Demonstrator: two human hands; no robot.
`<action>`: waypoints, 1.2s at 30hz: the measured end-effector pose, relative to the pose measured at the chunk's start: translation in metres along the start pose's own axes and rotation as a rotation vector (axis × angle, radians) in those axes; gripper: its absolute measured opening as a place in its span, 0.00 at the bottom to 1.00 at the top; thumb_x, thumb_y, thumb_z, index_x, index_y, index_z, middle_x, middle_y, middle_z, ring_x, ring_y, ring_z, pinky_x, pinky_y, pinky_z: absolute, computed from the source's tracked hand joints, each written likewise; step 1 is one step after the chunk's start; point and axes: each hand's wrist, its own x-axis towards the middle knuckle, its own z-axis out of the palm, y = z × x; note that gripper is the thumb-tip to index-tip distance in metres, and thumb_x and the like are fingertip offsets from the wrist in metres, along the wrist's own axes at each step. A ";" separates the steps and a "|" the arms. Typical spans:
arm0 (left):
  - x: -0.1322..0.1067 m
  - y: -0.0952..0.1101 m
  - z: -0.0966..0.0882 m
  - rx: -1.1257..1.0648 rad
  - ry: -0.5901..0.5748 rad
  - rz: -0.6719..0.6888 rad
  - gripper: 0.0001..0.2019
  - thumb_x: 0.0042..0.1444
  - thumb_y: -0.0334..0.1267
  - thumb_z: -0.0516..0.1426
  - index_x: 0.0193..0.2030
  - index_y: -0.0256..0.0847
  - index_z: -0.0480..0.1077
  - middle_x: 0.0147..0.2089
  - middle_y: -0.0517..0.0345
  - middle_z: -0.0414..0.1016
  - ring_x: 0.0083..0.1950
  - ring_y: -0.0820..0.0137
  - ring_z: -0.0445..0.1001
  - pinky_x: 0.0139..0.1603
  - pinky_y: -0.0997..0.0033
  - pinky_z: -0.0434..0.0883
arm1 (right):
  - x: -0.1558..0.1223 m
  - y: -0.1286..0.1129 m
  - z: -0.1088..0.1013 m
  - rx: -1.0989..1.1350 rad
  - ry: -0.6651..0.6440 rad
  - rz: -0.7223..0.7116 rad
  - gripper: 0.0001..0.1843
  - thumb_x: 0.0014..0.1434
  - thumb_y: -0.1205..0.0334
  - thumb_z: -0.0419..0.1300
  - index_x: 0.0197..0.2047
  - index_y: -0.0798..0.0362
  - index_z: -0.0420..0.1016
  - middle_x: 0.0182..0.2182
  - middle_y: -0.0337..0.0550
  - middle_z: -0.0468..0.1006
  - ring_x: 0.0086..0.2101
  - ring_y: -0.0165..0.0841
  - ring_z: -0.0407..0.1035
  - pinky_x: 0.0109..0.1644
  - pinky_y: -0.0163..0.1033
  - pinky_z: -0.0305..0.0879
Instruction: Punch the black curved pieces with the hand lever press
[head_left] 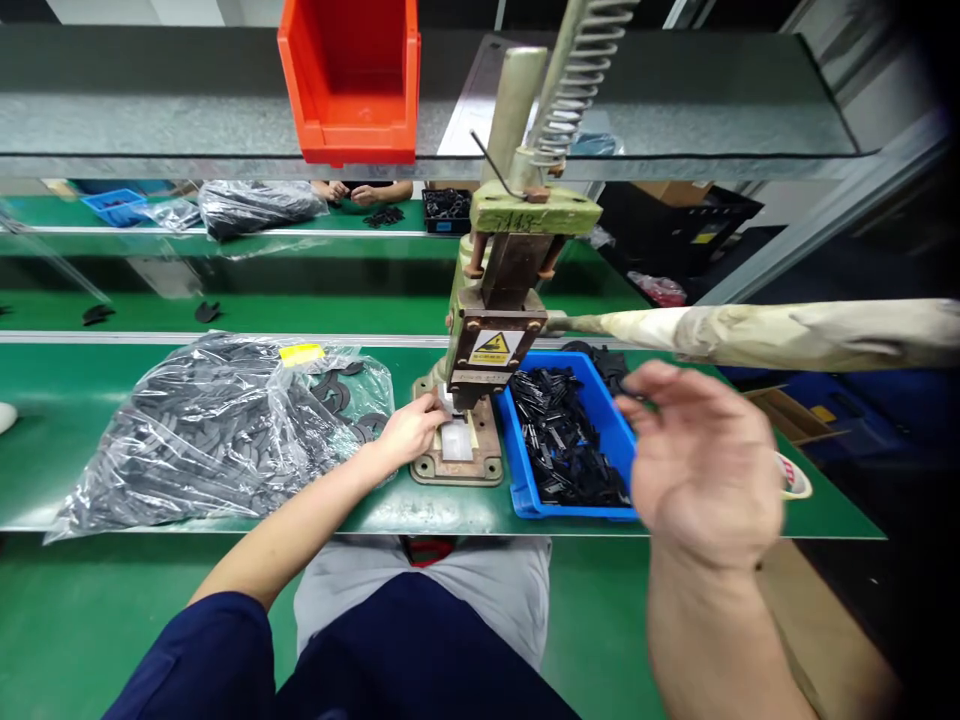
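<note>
A green workbench [45,400] carries a hand press [499,345] at its middle. From the press, a full clear plastic bag [225,430] lies at nine o'clock, a blue bin [611,405] at three.

The counter [817,505] is showing plain green. The press [517,268] is mixing pale green with dark brown, and its label [495,347] is pairing white with yellow. The lever [750,332] is looking off-white. The tray [574,512] is framing black parts [559,435] in bright blue; the bin [360,143] is glowing orange-red. The clear bag [202,430] is revealing dark grey pieces, and its sticker [301,354] is showing yellow.
</note>
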 end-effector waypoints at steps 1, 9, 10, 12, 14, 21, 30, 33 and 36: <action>-0.001 0.000 0.001 -0.004 0.004 -0.004 0.18 0.63 0.27 0.49 0.51 0.43 0.78 0.49 0.52 0.72 0.49 0.66 0.74 0.50 0.69 0.74 | 0.014 -0.014 0.010 0.016 0.015 -0.121 0.20 0.59 0.41 0.60 0.46 0.44 0.78 0.47 0.45 0.77 0.51 0.38 0.74 0.55 0.48 0.70; -0.003 -0.001 0.004 -0.023 0.016 -0.017 0.20 0.58 0.24 0.51 0.52 0.42 0.78 0.50 0.52 0.71 0.51 0.65 0.74 0.52 0.69 0.74 | 0.054 -0.056 0.039 -0.034 -0.321 -0.307 0.20 0.52 0.40 0.69 0.29 0.47 0.74 0.22 0.36 0.67 0.27 0.34 0.65 0.43 0.48 0.68; -0.003 -0.001 0.005 -0.027 0.022 -0.012 0.20 0.59 0.24 0.51 0.52 0.43 0.78 0.50 0.52 0.71 0.51 0.65 0.74 0.52 0.69 0.74 | 0.048 -0.052 0.036 -0.093 -0.348 -0.317 0.19 0.54 0.42 0.68 0.26 0.47 0.72 0.20 0.36 0.65 0.25 0.34 0.63 0.40 0.49 0.67; -0.004 -0.002 0.005 -0.040 0.035 0.002 0.20 0.59 0.25 0.51 0.52 0.43 0.78 0.50 0.51 0.71 0.51 0.65 0.73 0.51 0.69 0.74 | 0.029 -0.038 0.031 -0.194 -0.327 -0.379 0.17 0.57 0.50 0.65 0.23 0.47 0.68 0.19 0.37 0.63 0.24 0.35 0.62 0.38 0.51 0.66; -0.004 -0.003 0.006 -0.048 0.043 0.006 0.20 0.60 0.25 0.50 0.52 0.43 0.77 0.50 0.51 0.72 0.51 0.65 0.73 0.51 0.69 0.74 | 0.004 -0.018 0.028 -0.224 -0.217 -0.505 0.15 0.56 0.56 0.63 0.21 0.48 0.64 0.19 0.36 0.63 0.26 0.35 0.64 0.41 0.52 0.66; -0.006 0.004 0.005 -0.064 0.026 0.000 0.20 0.61 0.26 0.49 0.53 0.41 0.78 0.52 0.48 0.73 0.53 0.64 0.74 0.54 0.66 0.74 | -0.053 0.047 0.022 -0.277 0.075 -0.608 0.15 0.52 0.63 0.59 0.19 0.48 0.56 0.19 0.36 0.65 0.27 0.36 0.64 0.45 0.61 0.66; -0.029 -0.050 -0.062 0.140 -0.164 -0.423 0.15 0.56 0.28 0.58 0.49 0.36 0.79 0.47 0.47 0.79 0.50 0.60 0.77 0.55 0.62 0.74 | -0.052 0.052 0.022 -0.173 0.098 -0.626 0.16 0.52 0.65 0.60 0.19 0.50 0.57 0.21 0.35 0.68 0.29 0.34 0.68 0.48 0.58 0.66; -0.034 -0.061 -0.073 0.216 -0.370 -0.429 0.18 0.52 0.29 0.62 0.51 0.37 0.79 0.49 0.46 0.79 0.50 0.58 0.78 0.53 0.65 0.73 | -0.050 0.053 0.022 -0.152 0.098 -0.676 0.16 0.51 0.66 0.61 0.19 0.51 0.58 0.21 0.33 0.70 0.29 0.33 0.69 0.47 0.56 0.67; -0.030 -0.062 -0.072 0.243 -0.431 -0.416 0.18 0.51 0.28 0.62 0.50 0.36 0.79 0.48 0.45 0.79 0.49 0.58 0.78 0.50 0.67 0.73 | -0.050 0.051 0.017 -0.169 0.045 -0.660 0.14 0.48 0.69 0.62 0.20 0.51 0.60 0.22 0.32 0.72 0.30 0.33 0.71 0.49 0.57 0.68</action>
